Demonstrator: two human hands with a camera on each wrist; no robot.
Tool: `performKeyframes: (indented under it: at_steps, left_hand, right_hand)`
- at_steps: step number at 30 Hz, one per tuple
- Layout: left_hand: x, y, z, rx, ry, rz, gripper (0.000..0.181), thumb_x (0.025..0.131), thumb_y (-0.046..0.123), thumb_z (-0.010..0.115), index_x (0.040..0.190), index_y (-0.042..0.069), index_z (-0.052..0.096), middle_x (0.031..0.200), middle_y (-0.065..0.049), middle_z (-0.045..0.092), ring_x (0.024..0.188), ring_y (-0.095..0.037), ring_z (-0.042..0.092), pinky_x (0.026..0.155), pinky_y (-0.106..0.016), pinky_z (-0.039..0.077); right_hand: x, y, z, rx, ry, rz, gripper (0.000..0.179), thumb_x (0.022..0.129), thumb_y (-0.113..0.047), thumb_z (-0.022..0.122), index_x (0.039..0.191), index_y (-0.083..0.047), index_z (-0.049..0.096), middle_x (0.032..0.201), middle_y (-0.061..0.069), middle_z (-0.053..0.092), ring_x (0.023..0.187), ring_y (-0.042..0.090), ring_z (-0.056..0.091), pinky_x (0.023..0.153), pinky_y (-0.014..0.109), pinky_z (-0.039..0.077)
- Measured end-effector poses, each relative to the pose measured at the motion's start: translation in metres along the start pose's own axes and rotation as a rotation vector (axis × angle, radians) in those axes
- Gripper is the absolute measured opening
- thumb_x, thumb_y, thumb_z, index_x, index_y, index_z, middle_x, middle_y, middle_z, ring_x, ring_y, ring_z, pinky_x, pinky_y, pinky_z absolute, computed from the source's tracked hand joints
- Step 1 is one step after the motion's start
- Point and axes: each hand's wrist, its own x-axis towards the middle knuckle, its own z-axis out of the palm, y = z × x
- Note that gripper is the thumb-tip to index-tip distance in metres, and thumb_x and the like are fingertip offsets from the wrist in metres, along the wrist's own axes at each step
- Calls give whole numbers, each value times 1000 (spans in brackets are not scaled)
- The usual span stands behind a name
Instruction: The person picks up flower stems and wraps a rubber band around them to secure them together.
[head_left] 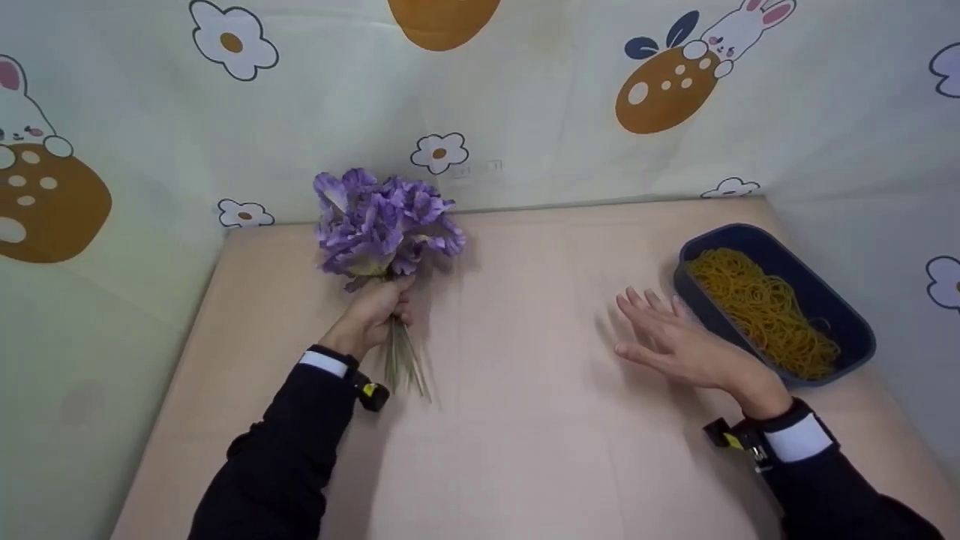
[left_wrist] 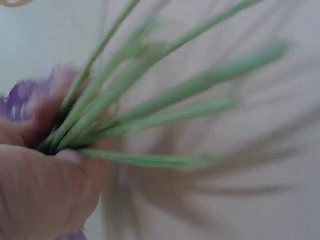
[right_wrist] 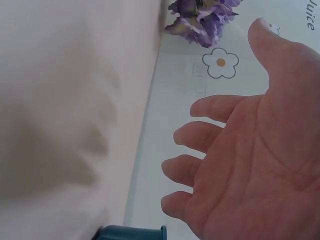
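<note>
My left hand (head_left: pixel 373 313) grips a bunch of purple artificial flowers (head_left: pixel 379 225) by the stems, just under the blooms. Below the fist, the thin green stems (head_left: pixel 403 356) fan out toward the front of the table. Close up in the left wrist view, the cut stem ends (left_wrist: pixel 190 87) spread away from the thumb. On the other side, my right hand (head_left: pixel 675 341) hovers over the table with its fingers spread and holds nothing. Its bare palm (right_wrist: pixel 250 165) faces the camera in the right wrist view. Right beside that hand stands a dark blue container (head_left: pixel 832 296).
Many yellow rubber bands (head_left: pixel 772 315) lie in the container. A pale pink cloth covers the table (head_left: pixel 517 360). Behind and along the sides hangs a light curtain (head_left: pixel 525 90) printed with rabbits and flowers. Each wrist wears a strapped camera (head_left: pixel 371 391).
</note>
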Motion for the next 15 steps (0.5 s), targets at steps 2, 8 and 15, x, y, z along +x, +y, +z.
performKeyframes:
  at_steps: [2, 8, 15]
  left_hand:
    - [-2, 2, 9, -85, 33, 19, 44, 119, 20, 55, 79, 16, 38, 66, 9, 33, 51, 0, 33, 48, -11, 32]
    - [-13, 4, 37, -261, 21, 150, 58, 117, 27, 60, 65, 23, 35, 57, 15, 23, 45, 2, 22, 43, -12, 19]
    - [-28, -1, 82, -527, -176, 370, 58, 119, 20, 46, 67, 24, 22, 63, 11, 13, 51, -2, 9, 48, -18, 7]
  right_hand:
    - [3, -4, 0, 1, -15, -3, 86, 114, -52, 61, 176, -1, 28, 186, 26, 17, 174, 57, 8, 138, 79, -2]
    - [16, -21, 2, 17, -58, -24, 93, 113, -55, 64, 176, 1, 24, 187, 24, 17, 175, 51, 13, 142, 72, 5]
    - [23, -45, 9, 96, -65, -57, 105, 107, -54, 74, 176, 3, 21, 185, 28, 18, 174, 52, 17, 142, 69, 14]
